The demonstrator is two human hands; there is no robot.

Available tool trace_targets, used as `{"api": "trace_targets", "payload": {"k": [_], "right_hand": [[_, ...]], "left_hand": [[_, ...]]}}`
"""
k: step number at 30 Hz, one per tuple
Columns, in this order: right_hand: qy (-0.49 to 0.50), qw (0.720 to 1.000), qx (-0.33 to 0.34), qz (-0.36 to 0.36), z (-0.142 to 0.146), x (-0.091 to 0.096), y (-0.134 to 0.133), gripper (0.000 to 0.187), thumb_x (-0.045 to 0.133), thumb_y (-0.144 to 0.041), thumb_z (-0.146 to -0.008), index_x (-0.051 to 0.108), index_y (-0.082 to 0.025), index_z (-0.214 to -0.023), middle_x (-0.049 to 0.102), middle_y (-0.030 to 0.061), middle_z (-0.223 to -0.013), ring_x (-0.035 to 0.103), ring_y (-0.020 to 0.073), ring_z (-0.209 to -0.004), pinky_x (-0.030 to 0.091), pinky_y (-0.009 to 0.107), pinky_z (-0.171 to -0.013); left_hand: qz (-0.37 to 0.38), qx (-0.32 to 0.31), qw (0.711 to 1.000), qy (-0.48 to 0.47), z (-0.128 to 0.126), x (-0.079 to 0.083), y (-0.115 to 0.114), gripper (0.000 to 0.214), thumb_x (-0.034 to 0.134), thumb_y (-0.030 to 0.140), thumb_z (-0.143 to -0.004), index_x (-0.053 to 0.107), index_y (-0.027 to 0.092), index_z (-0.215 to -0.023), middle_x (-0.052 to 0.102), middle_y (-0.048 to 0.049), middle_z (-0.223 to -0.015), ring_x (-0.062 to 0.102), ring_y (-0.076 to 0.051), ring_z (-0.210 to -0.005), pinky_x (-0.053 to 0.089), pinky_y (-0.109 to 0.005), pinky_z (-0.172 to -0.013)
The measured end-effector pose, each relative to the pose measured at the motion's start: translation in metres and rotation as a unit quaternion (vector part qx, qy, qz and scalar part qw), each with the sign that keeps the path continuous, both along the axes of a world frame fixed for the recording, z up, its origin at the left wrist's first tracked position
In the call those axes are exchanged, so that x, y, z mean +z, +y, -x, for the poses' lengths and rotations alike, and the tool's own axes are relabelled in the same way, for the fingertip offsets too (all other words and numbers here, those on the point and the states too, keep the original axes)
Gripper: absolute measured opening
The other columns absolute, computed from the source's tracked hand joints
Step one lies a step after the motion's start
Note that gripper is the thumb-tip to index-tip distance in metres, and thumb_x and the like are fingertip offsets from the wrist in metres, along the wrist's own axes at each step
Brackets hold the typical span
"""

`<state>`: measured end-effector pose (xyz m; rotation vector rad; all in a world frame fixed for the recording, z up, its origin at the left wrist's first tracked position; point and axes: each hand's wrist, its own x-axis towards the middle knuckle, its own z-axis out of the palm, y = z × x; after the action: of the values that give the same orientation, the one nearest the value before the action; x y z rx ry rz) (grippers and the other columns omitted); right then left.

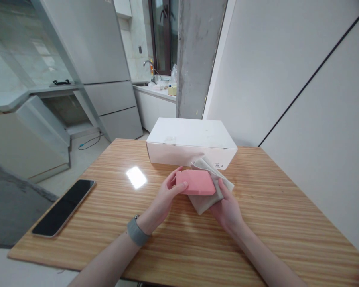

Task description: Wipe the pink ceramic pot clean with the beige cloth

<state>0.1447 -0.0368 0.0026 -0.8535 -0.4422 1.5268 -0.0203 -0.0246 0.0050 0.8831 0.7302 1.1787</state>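
Observation:
My left hand [170, 187] grips the left end of a small pink case [197, 182], its thumb on the near face and its fingers behind. A folded light grey cloth [204, 202] is held in my right hand [227, 205], with the thumb on top and the other fingers underneath. The cloth lies behind and under the right end of the case, touching it. Both things are held above the wooden table, in front of a white box. What the case holds, if anything, is hidden.
The white cardboard box [191, 133] rests at the table's far edge. A black-screened phone [64, 208] lies on the left of the wooden table [275, 207]. A white wall [317, 131] runs along the right side. Behind are kitchen cabinets and a sink counter [155, 88].

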Motion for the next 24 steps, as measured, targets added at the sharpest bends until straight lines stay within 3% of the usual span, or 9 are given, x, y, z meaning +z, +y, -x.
{"api": "trace_targets", "payload": {"k": [6, 11, 17, 21, 24], "right_hand": [[-0.035, 0.999, 0.024, -0.031, 0.003, 0.0, -0.004, 0.047, 0.068, -0.058, -0.077, 0.071, -0.025, -0.11, 0.072, 0.0037, -0.119, 0.051, 0.0313, -0.131, 0.042, 0.047, -0.108], [-0.067, 0.997, 0.014, -0.037, 0.002, -0.008, -0.004, 0.048, 0.072, -0.06, -0.072, 0.072, -0.028, -0.108, 0.07, 0.0004, -0.123, 0.046, 0.0297, -0.136, 0.041, 0.047, -0.11], [-0.078, 0.996, -0.033, -0.011, 0.002, -0.019, -0.005, 0.049, 0.084, -0.055, -0.058, 0.073, -0.033, -0.101, 0.069, -0.0052, -0.124, 0.036, 0.0281, -0.142, 0.031, 0.045, -0.118], [-0.067, 0.997, -0.026, -0.007, 0.004, -0.018, -0.005, 0.045, 0.081, -0.054, -0.064, 0.074, -0.031, -0.103, 0.071, -0.0024, -0.12, 0.044, 0.0297, -0.137, 0.039, 0.046, -0.112], [-0.058, 0.998, -0.031, -0.013, 0.003, -0.013, -0.003, 0.043, 0.076, -0.053, -0.071, 0.073, -0.028, -0.106, 0.072, -0.0001, -0.12, 0.05, 0.0294, -0.132, 0.046, 0.044, -0.107]], "left_hand": [[0.032, -0.029, 0.998, -0.036, -0.005, 0.002, -0.005, 0.081, 0.082, 0.036, -0.065, 0.049, 0.019, -0.137, 0.06, -0.0124, -0.129, 0.052, -0.029, -0.123, 0.04, -0.038, -0.102], [0.007, 0.014, 0.999, 0.04, -0.004, 0.003, -0.003, 0.081, 0.084, 0.036, -0.062, 0.05, 0.019, -0.133, 0.064, -0.0116, -0.119, 0.058, -0.028, -0.11, 0.046, -0.037, -0.094], [-0.054, 0.063, 0.987, 0.139, -0.001, 0.002, -0.001, 0.081, 0.086, 0.034, -0.058, 0.051, 0.021, -0.13, 0.062, -0.0089, -0.117, 0.059, -0.024, -0.104, 0.048, -0.034, -0.09], [-0.044, 0.061, 0.987, 0.143, -0.002, 0.001, -0.001, 0.085, 0.084, 0.032, -0.061, 0.047, 0.021, -0.136, 0.061, -0.0091, -0.121, 0.059, -0.024, -0.107, 0.046, -0.034, -0.094], [0.014, 0.035, 0.997, 0.074, -0.003, -0.001, 0.002, 0.081, 0.075, 0.037, -0.07, 0.042, 0.02, -0.143, 0.062, -0.01, -0.125, 0.057, -0.026, -0.115, 0.042, -0.038, -0.101]]}}
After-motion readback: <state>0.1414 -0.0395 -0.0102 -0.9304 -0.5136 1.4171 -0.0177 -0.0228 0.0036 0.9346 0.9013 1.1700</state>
